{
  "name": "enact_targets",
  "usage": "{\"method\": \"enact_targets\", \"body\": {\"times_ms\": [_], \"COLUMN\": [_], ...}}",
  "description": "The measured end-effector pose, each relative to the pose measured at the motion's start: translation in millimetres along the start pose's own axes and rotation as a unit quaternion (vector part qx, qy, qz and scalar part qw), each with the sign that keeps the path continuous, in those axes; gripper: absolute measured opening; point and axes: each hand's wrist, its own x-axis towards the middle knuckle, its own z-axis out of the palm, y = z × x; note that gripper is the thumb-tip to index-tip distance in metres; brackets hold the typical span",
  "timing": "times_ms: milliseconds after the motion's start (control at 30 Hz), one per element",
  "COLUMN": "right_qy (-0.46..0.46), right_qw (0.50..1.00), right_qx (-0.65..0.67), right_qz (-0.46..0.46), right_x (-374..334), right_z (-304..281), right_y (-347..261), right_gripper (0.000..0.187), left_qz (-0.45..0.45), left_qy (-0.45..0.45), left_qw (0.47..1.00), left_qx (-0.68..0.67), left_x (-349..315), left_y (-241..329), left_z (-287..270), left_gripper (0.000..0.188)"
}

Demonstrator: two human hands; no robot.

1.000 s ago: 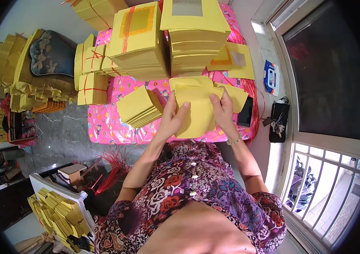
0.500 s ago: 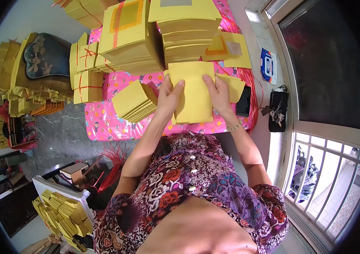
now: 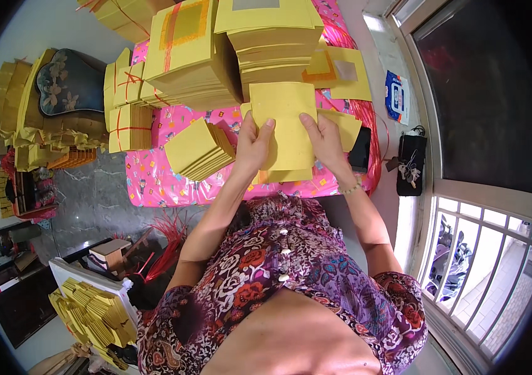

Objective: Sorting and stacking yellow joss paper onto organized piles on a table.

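Between my hands, over the table's near edge, I hold folded yellow paper [image 3: 284, 125] upright. My left hand [image 3: 253, 144] grips its left side, thumb on the front face and fingers behind. At the right side, my right hand [image 3: 326, 140] pinches it the same way. More yellow paper shows below its lower edge; how many layers there are cannot be made out. Left of my left hand lies a fanned pile of folded yellow paper [image 3: 194, 150]. Another yellow piece [image 3: 346, 130] sticks out beyond my right hand.
Tall yellow paper stacks [image 3: 188, 78] stand at the back of the pink patterned tablecloth [image 3: 153, 181]. Bundles tied with red string [image 3: 131, 128] sit at the left. A black phone [image 3: 360, 150] and red strands [image 3: 379, 156] lie at the right. Keys [image 3: 411, 175] rest on the sill.
The held yellow paper has risen slightly away from me, and more of the paper beneath it now shows at the bottom. Both hands keep their grip.
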Motion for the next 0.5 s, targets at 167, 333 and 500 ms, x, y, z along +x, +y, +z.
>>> {"method": "enact_targets", "body": {"times_ms": [167,333,500], "right_qy": [0.002,-0.036,0.014], "right_qw": [0.999,0.998,1.0], "right_qx": [0.038,0.002,0.006], "right_qz": [-0.016,0.049,0.019], "right_x": [-2.8,-16.5,-17.2], "right_z": [-2.3,-3.0,-3.1], "right_y": [17.7,27.4,22.9], "right_gripper": [0.037,0.035,0.035], "left_qz": [0.009,0.004,-0.068], "left_qy": [0.016,0.026,-0.056], "left_qw": [1.0,1.0,0.996], "left_qx": [0.001,0.002,0.018], "left_x": [-3.1,-5.7,-8.0], "left_y": [-3.8,-4.4,-5.2], "left_z": [-1.5,-0.6,-8.8], "left_gripper": [0.031,0.03,0.03]}}
